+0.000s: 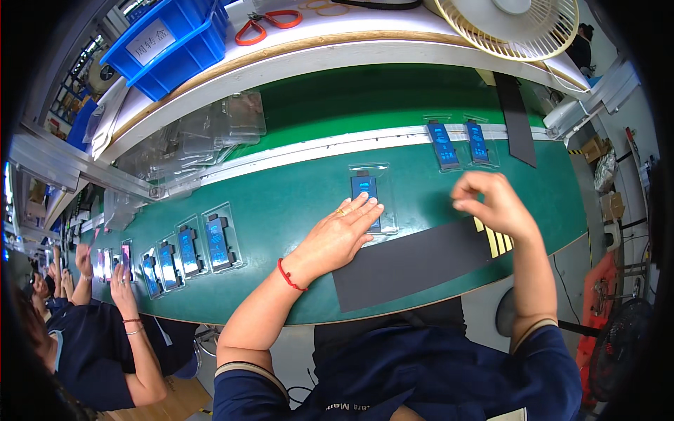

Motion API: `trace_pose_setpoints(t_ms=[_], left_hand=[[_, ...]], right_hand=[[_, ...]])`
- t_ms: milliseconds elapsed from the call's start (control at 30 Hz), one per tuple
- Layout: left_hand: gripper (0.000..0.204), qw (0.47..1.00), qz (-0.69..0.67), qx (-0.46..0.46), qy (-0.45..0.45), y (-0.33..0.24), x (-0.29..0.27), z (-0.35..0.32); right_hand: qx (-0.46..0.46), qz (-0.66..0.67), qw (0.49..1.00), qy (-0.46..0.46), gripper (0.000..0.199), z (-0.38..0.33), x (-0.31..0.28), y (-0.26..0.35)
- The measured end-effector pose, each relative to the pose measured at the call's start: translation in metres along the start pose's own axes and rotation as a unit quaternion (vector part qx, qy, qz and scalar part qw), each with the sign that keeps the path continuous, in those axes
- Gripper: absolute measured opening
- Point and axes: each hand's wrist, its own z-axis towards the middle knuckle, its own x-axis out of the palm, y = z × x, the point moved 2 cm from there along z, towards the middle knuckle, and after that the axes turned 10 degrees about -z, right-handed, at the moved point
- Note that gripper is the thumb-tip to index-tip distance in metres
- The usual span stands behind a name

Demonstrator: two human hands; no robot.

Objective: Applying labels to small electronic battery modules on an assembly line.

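My left hand (340,233) lies flat, fingers stretched, over the lower part of a blue-and-black phone battery (363,184). The battery rests in a clear plastic tray (389,210) at the middle of the green bench. My right hand (493,202) is raised to the right of it, fingers curled and thumb near the index finger; anything pinched there is too small to make out. Below the right hand, yellow strips (500,244) line the right end of a dark grey sheet (414,268), which lies along the front of the bench.
More batteries in clear trays lie left (217,238) and far right (442,145). Empty clear trays (203,130) are heaped at the back left. A shelf above carries a blue bin (165,52), red-handled cutters (268,26) and a fan (512,24). A co-worker's hand (123,289) is at left.
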Motion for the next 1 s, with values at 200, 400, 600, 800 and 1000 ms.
trace_pose_setpoints(t_ms=[200,400,600,800,1000], left_hand=[[0.050,1.000,-0.003,0.007,-0.015,0.002,0.000,0.001],[0.037,1.000,-0.017,0.005,-0.019,0.000,-0.001,0.000],[0.035,1.000,-0.018,0.008,-0.015,0.002,0.000,-0.001],[0.036,1.000,-0.023,0.007,-0.013,0.002,0.000,0.001],[0.036,1.000,-0.017,0.009,-0.015,0.002,0.001,0.001]], right_hand=[[-0.052,-0.033,0.997,-0.048,0.012,0.086,0.075,0.006],[-0.026,-0.061,0.997,-0.032,0.013,0.108,0.101,0.007],[0.041,0.004,0.999,0.014,0.011,0.108,0.099,0.018],[0.017,-0.127,0.992,0.009,0.011,0.103,0.106,0.029],[0.058,-0.224,0.973,0.007,0.016,0.096,0.108,0.039]])
